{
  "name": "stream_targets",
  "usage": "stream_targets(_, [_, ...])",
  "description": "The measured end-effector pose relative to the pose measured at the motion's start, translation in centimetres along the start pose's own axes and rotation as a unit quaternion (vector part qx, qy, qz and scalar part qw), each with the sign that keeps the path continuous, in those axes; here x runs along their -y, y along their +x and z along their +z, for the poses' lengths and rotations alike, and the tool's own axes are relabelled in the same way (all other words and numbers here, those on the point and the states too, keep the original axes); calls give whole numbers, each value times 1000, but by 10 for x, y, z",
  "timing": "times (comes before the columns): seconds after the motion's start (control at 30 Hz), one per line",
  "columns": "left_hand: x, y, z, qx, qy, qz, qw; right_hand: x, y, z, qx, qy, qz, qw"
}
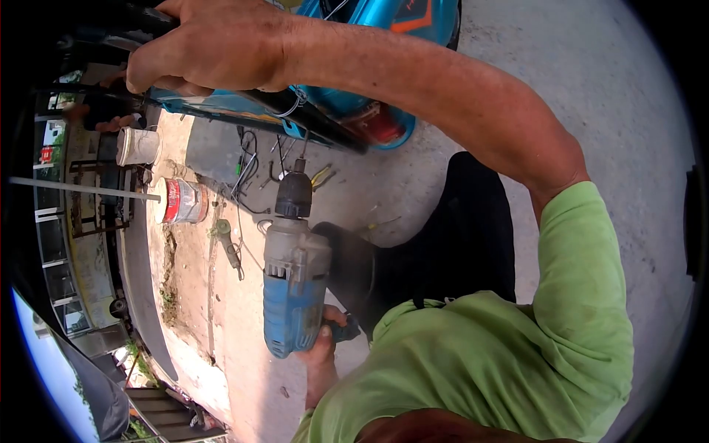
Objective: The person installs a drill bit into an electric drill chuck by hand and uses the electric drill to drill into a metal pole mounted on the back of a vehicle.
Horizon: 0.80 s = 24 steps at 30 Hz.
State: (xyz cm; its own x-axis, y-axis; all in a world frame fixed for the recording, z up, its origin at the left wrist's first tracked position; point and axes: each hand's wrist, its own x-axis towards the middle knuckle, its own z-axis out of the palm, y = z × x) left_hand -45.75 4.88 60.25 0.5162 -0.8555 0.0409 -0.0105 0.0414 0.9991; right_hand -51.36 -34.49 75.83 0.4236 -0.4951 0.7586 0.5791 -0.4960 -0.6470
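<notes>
My left hand (322, 353), low in the head view, is wrapped round the handle of a blue and grey power drill (294, 295). The drill's black chuck (294, 193) carries a thin bit (305, 144) that reaches the edge of a black metal bar (310, 122); whether it has entered the metal, I cannot tell. Up at the top, my right hand (214, 48) is closed over the dark bar, its fingertips partly hidden. Twisted wire (294, 103) circles the bar near the bit. Behind the bar is a blue vehicle body (354, 100) with a red lamp (377, 122).
Cables (247, 162) and yellow-handled pliers (322, 177) lie on the concrete. A green-headed tool (227, 240) is beside a crack. Left of it are a red-labelled can (185, 201) with a long rod (88, 188) across it, and a white bucket (138, 146). Another person (111, 111) is beyond.
</notes>
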Motion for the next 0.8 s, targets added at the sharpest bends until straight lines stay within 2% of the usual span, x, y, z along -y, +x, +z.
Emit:
stream_targets(0.13, [-3,7,-2,26,-81,-29,996,-2,-1,0,-13,6,-21,1000])
stream_targets(0.23, [1,7,0,-2,-49,-25,998,-2,-1,1,-30,12,-43,999])
stream_targets(0.33, [-10,9,6,5,-109,-63,992,-2,0,0,-22,-2,-38,999])
stream_targets(0.43, [-8,9,8,13,-39,-46,998,-2,0,1,-32,-15,-32,999])
stream_targets(0.53, [-14,13,20,9,-88,-49,995,0,-1,2,-44,-19,-36,998])
stream_targets(0.8, [-20,16,29,-8,-66,-40,997,0,-1,7,-58,-9,-13,998])
